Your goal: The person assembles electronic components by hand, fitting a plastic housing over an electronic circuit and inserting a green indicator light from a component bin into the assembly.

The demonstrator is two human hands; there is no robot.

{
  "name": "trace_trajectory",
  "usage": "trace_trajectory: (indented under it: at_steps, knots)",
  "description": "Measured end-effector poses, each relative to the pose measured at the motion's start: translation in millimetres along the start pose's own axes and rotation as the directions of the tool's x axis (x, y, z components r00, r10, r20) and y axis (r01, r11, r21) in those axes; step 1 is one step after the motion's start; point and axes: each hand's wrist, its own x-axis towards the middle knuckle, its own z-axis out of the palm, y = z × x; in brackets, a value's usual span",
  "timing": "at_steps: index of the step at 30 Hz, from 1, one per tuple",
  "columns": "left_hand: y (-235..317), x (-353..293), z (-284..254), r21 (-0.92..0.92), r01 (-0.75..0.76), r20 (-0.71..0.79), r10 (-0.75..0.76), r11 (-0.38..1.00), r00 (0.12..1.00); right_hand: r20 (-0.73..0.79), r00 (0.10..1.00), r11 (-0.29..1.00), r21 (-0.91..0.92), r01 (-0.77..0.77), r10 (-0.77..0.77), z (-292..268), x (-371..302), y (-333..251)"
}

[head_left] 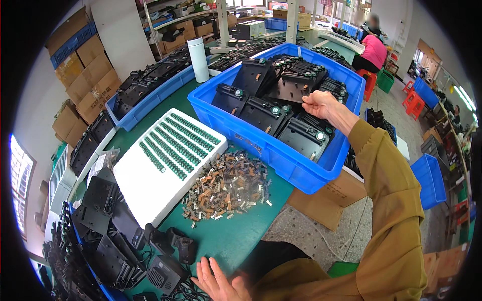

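My right hand (324,106) reaches over a large blue plastic bin (266,150). Its fingers are pinched at the near right corner of a black plastic panel (287,91), which lies tilted among the others. More black panels (268,114) with small round green-and-silver parts at their ends fill the bin. Low in the view, my left hand (221,283) is open, fingers spread and holding nothing. Beside it are black cables and a black boxy device (166,273) with a round grille. A loose heap of small metal and copper-coloured clips (228,188) lies on the green table (251,226).
A white foam tray (143,193) holds rows of small green parts. Behind it stand a white bottle (198,60) and a long blue tray (143,110) of black panels. More black panels (103,205) crowd the left. A cardboard box (326,195) sits below the bin. A person in pink (372,50) sits far off.
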Motion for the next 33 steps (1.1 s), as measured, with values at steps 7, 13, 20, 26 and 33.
trace_trajectory:
  at_steps: [7,13,20,26,33]
  knots:
    - [1.9,0.3,-1.5,-0.003,0.01,0.017,-0.01,1.0,1.0,-0.009,1.0,1.0,-0.001,-0.029,0.029,19.7,2.7,6.6]
    - [0.4,0.5,-1.1,0.026,-0.001,0.026,0.0,1.0,1.0,-0.02,0.999,0.998,0.062,-0.028,0.029,32.3,2.2,13.1]
    - [2.8,0.2,-1.2,0.033,-0.012,0.027,0.011,0.999,1.0,0.005,0.999,0.999,0.008,-0.046,0.046,25.3,-7.5,8.8]
    - [4.5,-1.6,1.8,0.037,0.001,0.027,-0.002,0.999,1.0,0.023,1.0,0.994,-0.108,0.012,-0.009,18.1,-13.0,8.6]
    - [-12.9,-3.2,4.8,0.121,-0.014,0.056,0.008,0.993,0.998,0.271,0.894,0.872,-0.246,0.423,-0.357,4.5,-68.3,-3.2]
